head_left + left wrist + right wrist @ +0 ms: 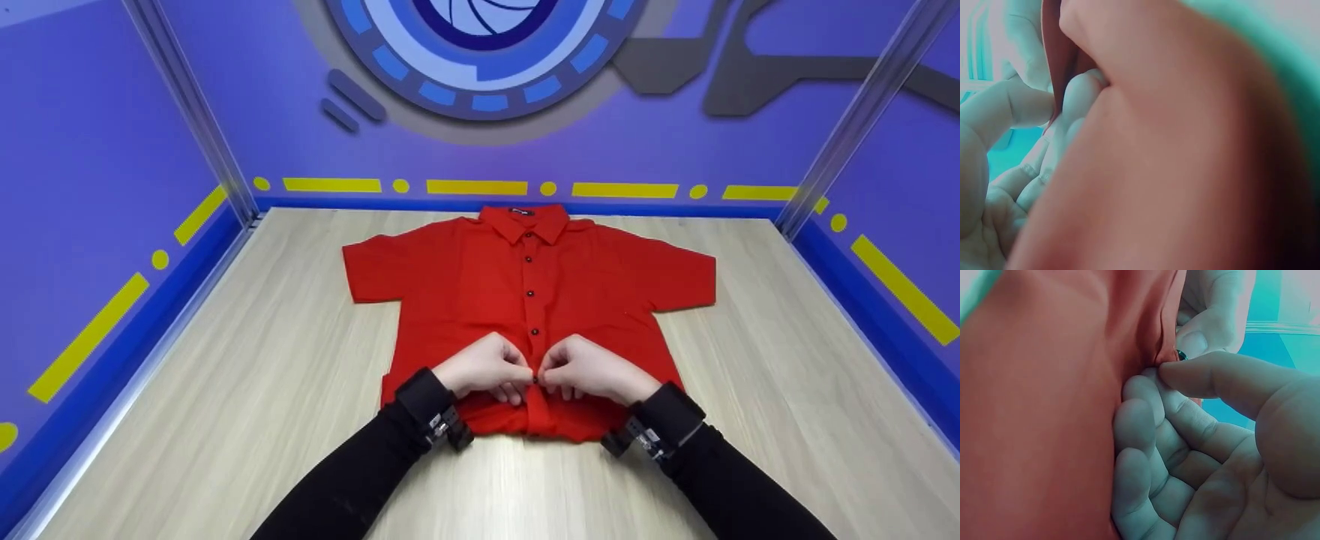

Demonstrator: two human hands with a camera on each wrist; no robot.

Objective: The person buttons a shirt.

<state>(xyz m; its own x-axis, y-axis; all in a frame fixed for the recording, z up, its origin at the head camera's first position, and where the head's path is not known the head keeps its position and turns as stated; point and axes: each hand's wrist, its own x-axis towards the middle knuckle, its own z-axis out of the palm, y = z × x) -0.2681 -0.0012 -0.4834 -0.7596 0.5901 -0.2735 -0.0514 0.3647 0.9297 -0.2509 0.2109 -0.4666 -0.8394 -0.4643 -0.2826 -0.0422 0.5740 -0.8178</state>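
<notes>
A red short-sleeved shirt (465,277) lies face up, collar at the far side, dark buttons down its front. My left hand (487,367) pinches the front placket low down, thumb against bent fingers. Opposite it, my right hand (596,369) pinches the same strip, fingertips close to the left ones at a dark button (535,379). In the right wrist view, the button (1181,355) peeks out between both thumbs, and the other right fingers curl under the lifted cloth. Blurred red fabric (1145,157) hides much of the left wrist view, partly covering the left fingers.
The shirt's lower edge is bunched near the front of the pale wooden table (247,360). Purple and blue panels (487,161) with yellow marks enclose the back and both sides, joined by metal corner posts (199,112).
</notes>
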